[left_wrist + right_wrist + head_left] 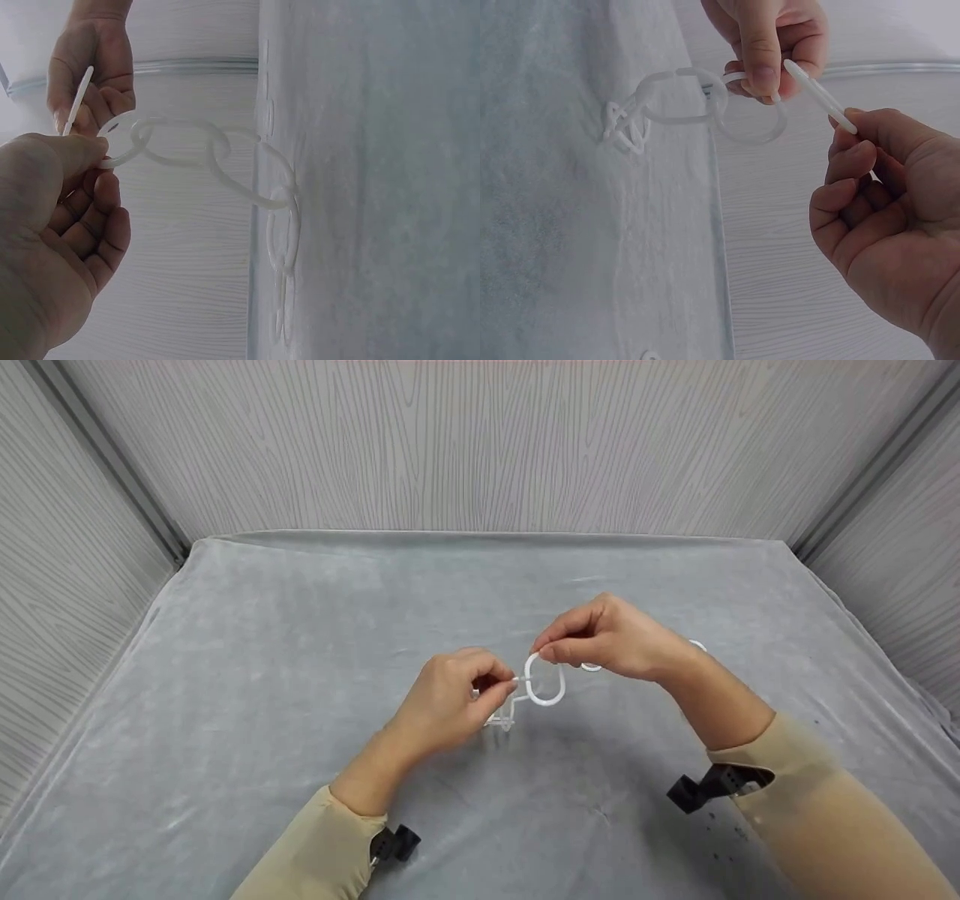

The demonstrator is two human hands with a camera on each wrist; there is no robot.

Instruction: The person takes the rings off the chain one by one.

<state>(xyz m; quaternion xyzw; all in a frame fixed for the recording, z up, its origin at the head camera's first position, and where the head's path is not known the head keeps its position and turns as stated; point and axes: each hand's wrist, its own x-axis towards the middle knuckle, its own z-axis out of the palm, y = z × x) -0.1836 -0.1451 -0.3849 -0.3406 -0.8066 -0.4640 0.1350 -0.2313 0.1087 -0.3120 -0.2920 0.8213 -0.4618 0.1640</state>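
My left hand [448, 699] pinches the end link of a white plastic chain [180, 121] between thumb and index finger. From there the chain hangs link by link to the grey cloth, where its lower links [499, 723] lie partly hidden behind the left hand in the head view. A single white oval link [545, 703] is pinched at its top edge by my right hand [611, 639]. In the right wrist view this link [821, 96] stands edge-on, its far end right by the left fingertips. In the head view its left side overlaps the chain's end link.
Grey cloth [300, 645] covers the table. More white links [591, 667] lie beyond the right hand, with another [697, 645] partly hidden behind the right forearm. Wood-grain panels [480, 442] wall in the back and sides.
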